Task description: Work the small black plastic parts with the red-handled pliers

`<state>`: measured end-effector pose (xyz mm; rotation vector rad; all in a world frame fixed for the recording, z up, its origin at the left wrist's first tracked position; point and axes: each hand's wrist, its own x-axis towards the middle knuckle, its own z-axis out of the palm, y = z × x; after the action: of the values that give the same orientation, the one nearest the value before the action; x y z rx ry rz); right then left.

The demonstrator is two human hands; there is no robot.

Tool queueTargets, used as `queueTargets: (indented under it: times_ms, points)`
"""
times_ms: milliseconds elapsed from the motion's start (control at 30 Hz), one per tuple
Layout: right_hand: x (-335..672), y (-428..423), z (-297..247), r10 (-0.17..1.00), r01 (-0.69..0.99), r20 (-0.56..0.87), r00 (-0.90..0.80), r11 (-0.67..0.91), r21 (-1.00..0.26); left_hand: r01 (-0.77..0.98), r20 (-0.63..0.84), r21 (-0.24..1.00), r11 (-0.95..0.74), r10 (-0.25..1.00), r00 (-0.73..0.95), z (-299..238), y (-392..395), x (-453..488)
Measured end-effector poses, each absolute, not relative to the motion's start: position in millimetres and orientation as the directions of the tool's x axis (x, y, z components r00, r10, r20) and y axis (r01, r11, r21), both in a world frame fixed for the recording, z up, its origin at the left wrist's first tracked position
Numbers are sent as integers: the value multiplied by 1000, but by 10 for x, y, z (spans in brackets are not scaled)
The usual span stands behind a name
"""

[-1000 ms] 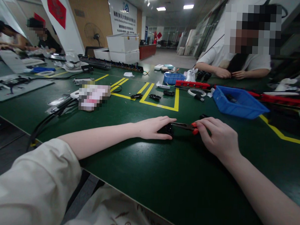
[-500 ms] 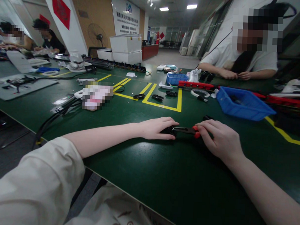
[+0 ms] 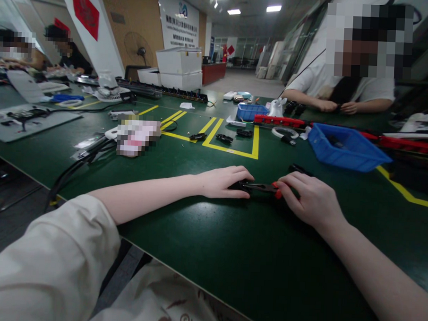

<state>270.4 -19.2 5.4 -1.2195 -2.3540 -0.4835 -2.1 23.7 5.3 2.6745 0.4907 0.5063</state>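
Green matting covers a long factory surface (image 3: 230, 265) under ceiling strip lights. At its middle a person's left hand (image 3: 222, 182) lies closed over a small black part (image 3: 238, 185), fingers on top and thumb beneath, pinning it to the mat. The right hand (image 3: 311, 202) pinches the red-tipped handles of slim pliers (image 3: 260, 186), whose nose meets the part just beside the left fingertips. With the tips that close to the fingers, a slip of the nose would likely nip skin, and an off-centre squeeze could flick the part away across the mat. Open mat runs toward the wearer down to the near edge. Ahead, yellow tape lines (image 3: 232, 151) frame loose black pieces, with a blue bin (image 3: 345, 147) to their right, well apart from the hands. Black cables (image 3: 75, 166) trail off the left edge, and a co-worker's hands (image 3: 335, 106) rest at the far side, well apart
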Motion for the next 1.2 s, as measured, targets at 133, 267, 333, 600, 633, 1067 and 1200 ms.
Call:
queueTargets:
  times_ms: [133, 267, 333, 600, 633, 1067, 1200]
  points:
    - [2708, -184, 58, 656, 822, 555, -512, 561, 95, 276, 282, 411, -869, 410, 867, 55, 234, -23]
    - [2723, -171, 49, 659, 825, 564, -498, 561, 74, 270, 282, 413, -870, 405, 870, 44, 245, -28]
    - [2732, -166, 42, 672, 831, 563, -481, 555, 48, 268, 277, 410, -872, 399, 874, 39, 250, -28]
    - [2724, -170, 42, 697, 832, 550, -460, 555, -7, 258, 262, 409, -875, 384, 886, 42, 253, -29]
    - [2724, -167, 39, 695, 831, 551, -462, 557, -6, 256, 263, 410, -875, 382, 886, 41, 253, -29]
    - [2677, -188, 75, 717, 830, 509, -477, 558, -9, 255, 267, 408, -876, 382, 885, 52, 247, -27]
    - [2681, -187, 79, 725, 828, 489, -484, 561, -12, 265, 268, 389, -883, 383, 884, 39, 245, -22]
